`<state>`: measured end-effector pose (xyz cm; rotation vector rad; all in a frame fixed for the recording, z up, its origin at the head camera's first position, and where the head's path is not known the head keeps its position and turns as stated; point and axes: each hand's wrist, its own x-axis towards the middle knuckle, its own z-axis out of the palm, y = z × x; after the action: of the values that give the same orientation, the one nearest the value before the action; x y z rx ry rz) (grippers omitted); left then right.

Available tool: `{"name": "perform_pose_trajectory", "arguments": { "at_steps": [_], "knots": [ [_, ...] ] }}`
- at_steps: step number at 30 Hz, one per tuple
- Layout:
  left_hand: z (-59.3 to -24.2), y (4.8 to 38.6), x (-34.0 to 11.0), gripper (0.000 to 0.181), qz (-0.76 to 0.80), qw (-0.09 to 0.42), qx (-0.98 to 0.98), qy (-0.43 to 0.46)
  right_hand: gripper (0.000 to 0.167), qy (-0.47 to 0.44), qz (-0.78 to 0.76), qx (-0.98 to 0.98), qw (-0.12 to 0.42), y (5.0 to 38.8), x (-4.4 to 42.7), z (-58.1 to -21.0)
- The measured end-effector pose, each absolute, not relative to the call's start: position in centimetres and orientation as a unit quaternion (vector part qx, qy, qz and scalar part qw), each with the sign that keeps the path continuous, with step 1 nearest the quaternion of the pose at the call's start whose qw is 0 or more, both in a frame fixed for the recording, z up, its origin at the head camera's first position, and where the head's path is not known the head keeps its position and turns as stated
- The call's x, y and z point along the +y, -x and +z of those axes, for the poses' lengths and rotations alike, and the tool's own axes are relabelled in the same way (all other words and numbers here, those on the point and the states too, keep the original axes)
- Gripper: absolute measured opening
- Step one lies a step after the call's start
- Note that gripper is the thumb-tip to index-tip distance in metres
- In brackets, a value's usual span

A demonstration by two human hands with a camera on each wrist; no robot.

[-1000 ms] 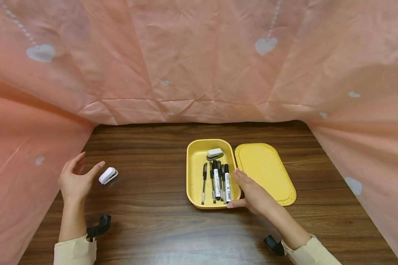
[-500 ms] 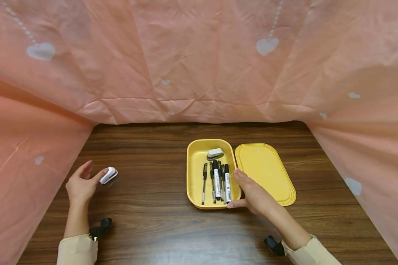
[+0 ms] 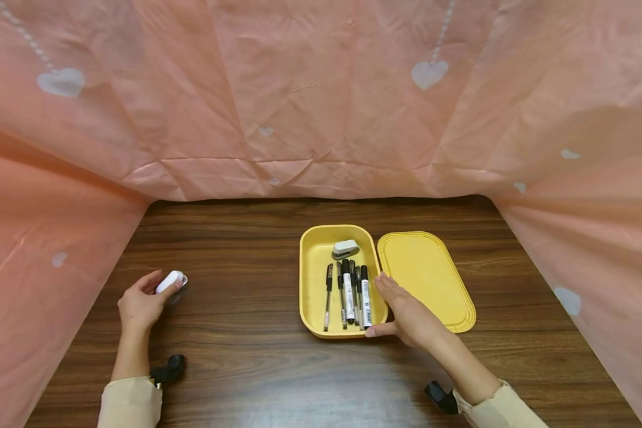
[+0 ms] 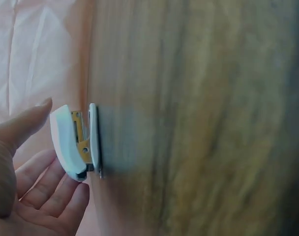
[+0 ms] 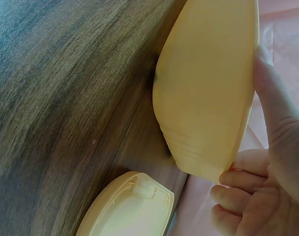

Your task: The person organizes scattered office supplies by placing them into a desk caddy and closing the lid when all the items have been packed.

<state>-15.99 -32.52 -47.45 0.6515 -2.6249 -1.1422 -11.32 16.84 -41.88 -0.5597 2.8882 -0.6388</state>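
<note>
In the head view my left hand (image 3: 141, 304) is around a white stapler (image 3: 169, 282) on the table's left side, thumb and fingers apart. The left wrist view shows the stapler (image 4: 67, 140) edge-on, with the thumb tip close to one end and relaxed fingers near the other; contact is unclear. My right hand (image 3: 413, 316) rests against the yellow box (image 3: 312, 326) at its near right corner, fingers extended along the side, thumb at the near edge. Inside lie several black pens (image 3: 329, 297), two white markers (image 3: 366, 300) and another stapler (image 3: 345, 248).
A yellow lid (image 3: 427, 279) lies flat just right of the box; the right wrist view also shows part of this lid (image 5: 139, 206). Pink cloth (image 3: 321, 101) with pale hearts hangs behind and at both sides of the dark wooden table (image 3: 235, 333).
My left hand has moved right and slightly down to the white stapler, its thumb now over the stapler's near side. My right hand has stayed against the box.
</note>
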Motion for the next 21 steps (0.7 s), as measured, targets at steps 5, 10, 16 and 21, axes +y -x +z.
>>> {"name": "perform_pose_trajectory", "arguments": {
  "at_steps": [5,10,16,21],
  "knots": [
    [-47.88,15.86,-32.57,0.060,-0.364,0.097,-0.900,-0.219,0.103,0.185,-0.212,0.957,0.068,11.35,16.84,-41.92],
    [-48.19,15.87,-32.71,0.057,-0.359,0.093,-0.902,-0.220,0.103,0.181,-0.213,0.958,0.070,11.36,16.85,-41.87],
    [-48.40,15.91,-32.88,0.051,-0.357,0.090,-0.903,-0.221,0.102,0.179,-0.214,0.958,0.072,11.28,16.79,-41.78],
    [-48.38,16.05,-32.92,0.043,-0.357,0.097,-0.903,-0.219,0.102,0.177,-0.213,0.958,0.073,11.26,16.77,-41.73]
  ]
}}
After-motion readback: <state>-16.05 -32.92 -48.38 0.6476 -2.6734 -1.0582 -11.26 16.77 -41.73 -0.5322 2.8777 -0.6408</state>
